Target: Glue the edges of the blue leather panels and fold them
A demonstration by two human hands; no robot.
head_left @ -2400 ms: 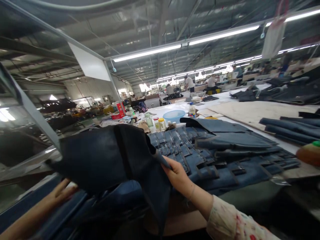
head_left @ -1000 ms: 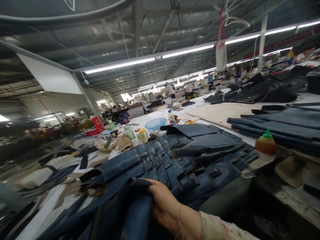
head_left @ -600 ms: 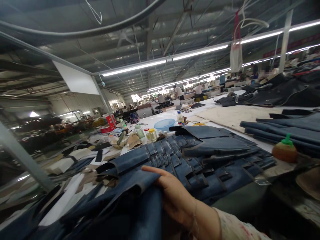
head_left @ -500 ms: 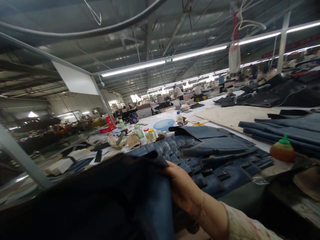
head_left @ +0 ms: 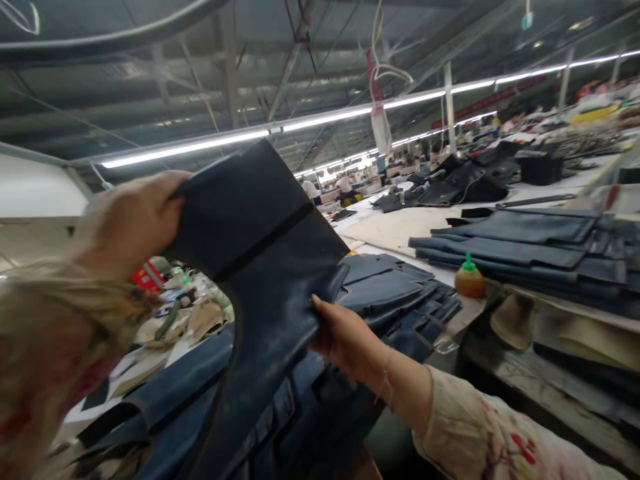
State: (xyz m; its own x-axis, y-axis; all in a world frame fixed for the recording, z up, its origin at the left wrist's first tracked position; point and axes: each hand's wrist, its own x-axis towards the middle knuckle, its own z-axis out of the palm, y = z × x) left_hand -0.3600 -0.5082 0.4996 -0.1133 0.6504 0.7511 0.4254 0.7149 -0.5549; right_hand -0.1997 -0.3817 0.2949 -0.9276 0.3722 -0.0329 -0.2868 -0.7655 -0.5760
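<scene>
"What have the hands got?"

"One dark blue panel [head_left: 265, 267], held up in the air over the pile [head_left: 395, 290] of similar blue cuts on the table [head_left: 400, 257]."

"Both hands on it?"

"Yes. The left hand [head_left: 133, 223] is closed round the top corner, up high and blurred. The right hand [head_left: 345, 337] pinches the right edge lower down, thumb on the near face, fingers tucked behind."

"How does the panel sit?"

"Tilted, with a darker band running slantwise across it. Its lower end drops towards the pile, close to the person's body."

"And round about?"

"A brown bottle [head_left: 469, 280] with a green cap stands just right of the pile. Beyond that lies a stack [head_left: 525, 240] of long blue pieces. Far back, other people are at tables under the strip lights, too small to make out what they handle."
</scene>
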